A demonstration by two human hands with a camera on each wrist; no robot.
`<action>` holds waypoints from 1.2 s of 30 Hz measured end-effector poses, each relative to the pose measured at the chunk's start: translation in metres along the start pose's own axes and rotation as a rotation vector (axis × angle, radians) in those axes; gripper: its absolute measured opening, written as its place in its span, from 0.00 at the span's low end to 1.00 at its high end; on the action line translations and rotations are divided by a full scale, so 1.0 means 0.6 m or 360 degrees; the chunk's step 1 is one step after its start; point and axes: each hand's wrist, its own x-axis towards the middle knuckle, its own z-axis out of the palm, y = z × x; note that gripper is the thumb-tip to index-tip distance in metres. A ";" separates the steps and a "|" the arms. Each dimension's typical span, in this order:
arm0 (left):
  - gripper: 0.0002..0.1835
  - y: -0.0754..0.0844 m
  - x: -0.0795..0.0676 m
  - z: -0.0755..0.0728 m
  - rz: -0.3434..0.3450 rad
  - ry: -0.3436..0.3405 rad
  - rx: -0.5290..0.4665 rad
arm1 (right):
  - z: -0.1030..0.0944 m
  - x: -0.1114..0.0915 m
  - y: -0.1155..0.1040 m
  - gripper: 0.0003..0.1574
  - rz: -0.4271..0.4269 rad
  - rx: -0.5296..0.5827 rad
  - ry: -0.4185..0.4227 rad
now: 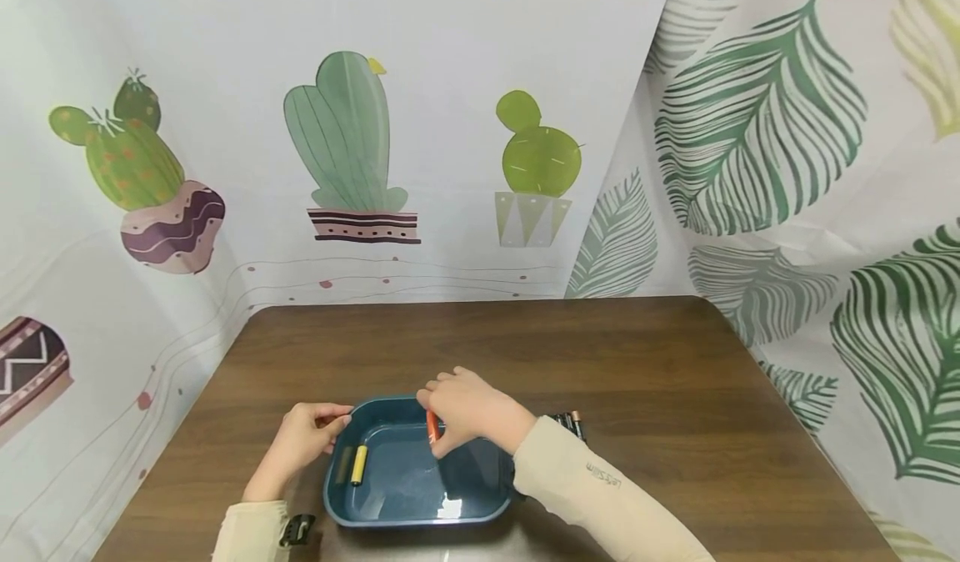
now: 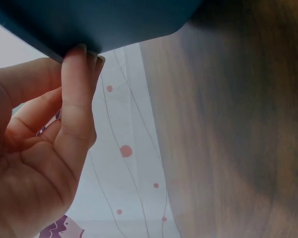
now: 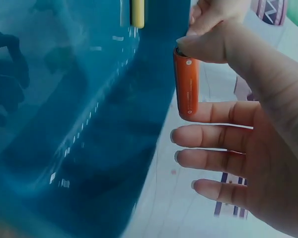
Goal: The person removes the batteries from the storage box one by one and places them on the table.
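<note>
A dark blue tray [image 1: 408, 522] with raised walls stands near the front of the table. My left hand [image 1: 303, 435] pinches its left rim between thumb and fingers; the left wrist view shows the fingertips on the edge of the tray [image 2: 134, 25]. Over the tray my right hand [image 1: 468, 412] holds an orange battery [image 1: 432, 427] by its two ends. The right wrist view shows the thumb on one end of this orange battery [image 3: 187, 84] and the index finger at the other. Inside the tray, by its left wall, lies a yellow battery [image 1: 359, 465].
Several dark batteries [image 1: 572, 423] with copper-coloured ends lie right of the tray, partly hidden by the right forearm. The brown wooden table [image 1: 480, 337] reaches back to a patterned cloth [image 1: 450, 128] with cacti and leaves.
</note>
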 end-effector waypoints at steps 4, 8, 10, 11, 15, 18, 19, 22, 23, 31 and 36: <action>0.09 0.000 0.000 -0.002 0.0007 -0.0002 -0.0007 | -0.005 -0.019 0.021 0.27 0.0044 0.0041 0.0048; 0.09 -0.001 0.000 -0.003 0.0009 0.0000 -0.0003 | -0.008 -0.039 0.037 0.27 0.0100 0.0088 0.0084; 0.09 -0.002 0.000 -0.002 0.0002 -0.0003 -0.0004 | -0.007 -0.051 0.045 0.28 0.0128 0.0090 0.0095; 0.09 -0.002 0.000 -0.002 -0.0003 -0.0008 -0.0004 | -0.006 -0.057 0.050 0.28 0.0141 0.0098 0.0099; 0.09 -0.002 -0.002 -0.001 -0.0007 -0.0019 -0.0001 | 0.001 -0.081 0.069 0.28 0.0181 0.0130 0.0124; 0.09 0.000 -0.003 -0.001 0.0004 -0.0014 0.0009 | 0.006 -0.099 0.085 0.27 0.0214 0.0162 0.0140; 0.09 0.001 -0.003 -0.001 0.0006 -0.0012 0.0013 | 0.007 -0.105 0.090 0.27 0.0224 0.0166 0.0143; 0.09 0.003 -0.003 -0.003 0.0012 -0.0007 0.0012 | 0.008 -0.122 0.104 0.27 0.0261 0.0198 0.0139; 0.09 0.004 -0.003 -0.003 0.0013 -0.0007 0.0011 | 0.008 -0.127 0.108 0.27 0.0272 0.0208 0.0139; 0.09 0.003 -0.003 -0.004 -0.0001 -0.0003 -0.0001 | 0.026 -0.169 0.142 0.26 0.0342 0.0252 0.0140; 0.10 0.004 -0.003 -0.003 0.0009 -0.0012 0.0004 | 0.042 -0.198 0.161 0.27 0.0401 0.0293 0.0128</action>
